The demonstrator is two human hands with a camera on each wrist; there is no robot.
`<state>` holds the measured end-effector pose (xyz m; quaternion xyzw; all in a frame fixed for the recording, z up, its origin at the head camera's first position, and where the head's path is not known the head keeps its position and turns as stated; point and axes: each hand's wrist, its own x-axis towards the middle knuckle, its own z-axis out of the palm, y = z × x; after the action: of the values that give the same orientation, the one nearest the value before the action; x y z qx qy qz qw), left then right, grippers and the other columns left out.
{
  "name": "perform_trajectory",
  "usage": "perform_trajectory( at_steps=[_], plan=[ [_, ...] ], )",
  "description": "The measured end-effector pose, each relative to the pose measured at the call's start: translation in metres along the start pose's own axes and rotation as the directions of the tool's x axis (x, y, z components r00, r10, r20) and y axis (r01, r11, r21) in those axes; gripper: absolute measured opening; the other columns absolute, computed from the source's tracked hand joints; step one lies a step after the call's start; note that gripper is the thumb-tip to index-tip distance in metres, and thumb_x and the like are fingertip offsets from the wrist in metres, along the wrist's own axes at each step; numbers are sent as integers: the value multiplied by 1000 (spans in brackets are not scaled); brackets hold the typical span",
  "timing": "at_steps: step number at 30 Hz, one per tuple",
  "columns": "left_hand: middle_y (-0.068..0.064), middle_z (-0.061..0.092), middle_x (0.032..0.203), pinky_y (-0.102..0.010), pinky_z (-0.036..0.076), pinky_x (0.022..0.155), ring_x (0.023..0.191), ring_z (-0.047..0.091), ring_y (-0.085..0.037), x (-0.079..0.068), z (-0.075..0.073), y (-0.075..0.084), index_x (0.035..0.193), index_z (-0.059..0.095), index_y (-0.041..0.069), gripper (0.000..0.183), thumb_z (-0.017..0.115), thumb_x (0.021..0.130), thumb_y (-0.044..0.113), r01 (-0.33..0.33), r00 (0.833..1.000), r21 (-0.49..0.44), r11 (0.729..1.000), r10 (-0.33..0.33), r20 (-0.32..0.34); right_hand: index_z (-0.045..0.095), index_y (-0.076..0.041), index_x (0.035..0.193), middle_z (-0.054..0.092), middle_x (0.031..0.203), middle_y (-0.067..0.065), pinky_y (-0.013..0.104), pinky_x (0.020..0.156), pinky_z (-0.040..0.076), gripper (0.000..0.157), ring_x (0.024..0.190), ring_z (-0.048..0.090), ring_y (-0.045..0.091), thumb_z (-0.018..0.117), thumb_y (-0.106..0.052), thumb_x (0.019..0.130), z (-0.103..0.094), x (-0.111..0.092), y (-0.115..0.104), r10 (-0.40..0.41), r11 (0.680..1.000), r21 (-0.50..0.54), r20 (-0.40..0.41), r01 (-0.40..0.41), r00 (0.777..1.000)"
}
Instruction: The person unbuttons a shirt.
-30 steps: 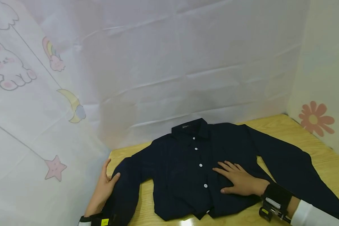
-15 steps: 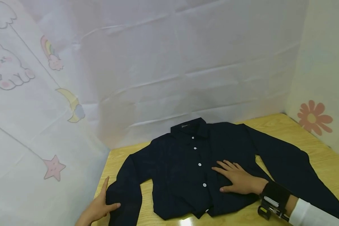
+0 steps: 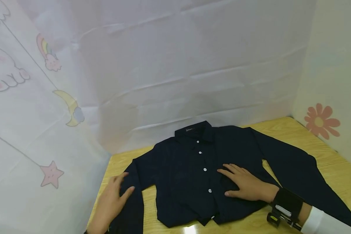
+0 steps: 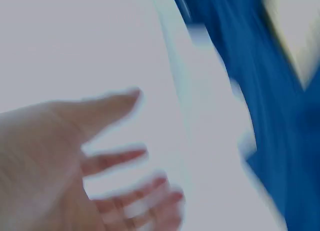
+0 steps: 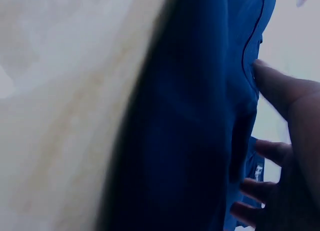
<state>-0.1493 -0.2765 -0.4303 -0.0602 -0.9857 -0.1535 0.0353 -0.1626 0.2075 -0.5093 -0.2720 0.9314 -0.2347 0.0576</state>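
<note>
A dark navy button-up shirt (image 3: 181, 182) lies front up on the wooden table, its collar toward the back wall and white buttons down the middle. Its sleeve on the left bends down toward the near edge; the other stretches out to the right. My right hand (image 3: 247, 185) rests flat on the shirt's front, right of the buttons, fingers spread. Over the left sleeve (image 3: 134, 208) is my left hand (image 3: 109, 200), blurred, thumb and fingers apart with nothing between them. The left wrist view shows this left hand (image 4: 100, 166) blurred, with blue cloth off to its right.
The light wooden table (image 3: 149, 201) meets a creased white backdrop (image 3: 193, 65) behind the collar. A side panel with a printed flower (image 3: 318, 122) stands on the right. Printed figures, among them a pink star (image 3: 52, 174), mark the left panel.
My left hand slid down along the left sleeve's outer edge, then came up and right over it. That sleeve now lies straighter. The right hand stays on the shirt front.
</note>
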Motion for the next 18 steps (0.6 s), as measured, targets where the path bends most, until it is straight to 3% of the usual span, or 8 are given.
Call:
perform_trajectory(
  at_steps=[1,2,4,7,9,11,16,18],
  plan=[
    [-15,63,126,-47,59,75,102,69,-32,2,7,19,141,59,12,57,77,93,38,-109,994,-26,994,110,17,43,-16,157,37,160,25,76,107,34,86,145,36,53,68,-63,90,0,-3,-1,-15,1000,-5,-14,15,1000],
    [-10,63,128,-46,59,80,108,68,-29,3,17,36,139,61,14,55,79,92,36,-222,973,-56,973,225,55,44,-16,156,39,159,23,74,106,36,88,144,39,52,69,-65,88,0,-6,-3,-30,999,-13,-22,30,999],
    [-3,62,132,-44,58,90,117,65,-25,4,36,66,138,62,19,57,82,89,39,-391,896,-110,914,405,181,48,-18,153,43,155,20,71,105,40,91,141,43,48,73,-69,81,1,-14,-5,-59,998,-27,-16,59,998],
    [-2,54,144,-46,54,98,128,58,-25,2,64,93,147,54,28,75,85,82,48,-490,765,-143,860,503,402,50,-23,149,46,151,15,67,103,43,98,136,48,43,80,-72,71,1,-26,-9,-78,996,-39,61,80,995],
    [-3,50,148,-47,53,98,132,54,-26,-1,78,100,150,49,33,84,88,78,50,-513,723,-108,852,496,481,50,-25,149,48,149,13,66,103,44,97,134,49,42,82,-71,70,2,-32,-12,-75,996,-39,117,81,990],
    [-3,52,144,-44,55,91,126,58,-25,-2,89,100,149,51,33,80,89,79,45,-532,723,-64,845,492,486,52,-27,149,49,149,12,65,103,45,89,134,51,42,82,-64,75,4,-36,-13,-75,995,-51,147,83,986],
    [-6,61,128,-37,60,78,109,66,-24,3,101,96,137,63,22,53,83,89,21,-543,782,2,839,505,366,59,-21,143,56,144,11,60,101,49,62,131,56,39,81,-39,87,10,-33,-13,-87,987,-128,91,98,992],
    [-10,60,134,-41,61,83,116,66,-29,8,103,96,139,62,19,53,81,90,20,-520,797,1,854,485,359,60,-17,143,56,144,13,59,102,49,61,132,56,39,81,-35,89,11,-29,-11,-76,985,-149,70,86,995]
  ],
)
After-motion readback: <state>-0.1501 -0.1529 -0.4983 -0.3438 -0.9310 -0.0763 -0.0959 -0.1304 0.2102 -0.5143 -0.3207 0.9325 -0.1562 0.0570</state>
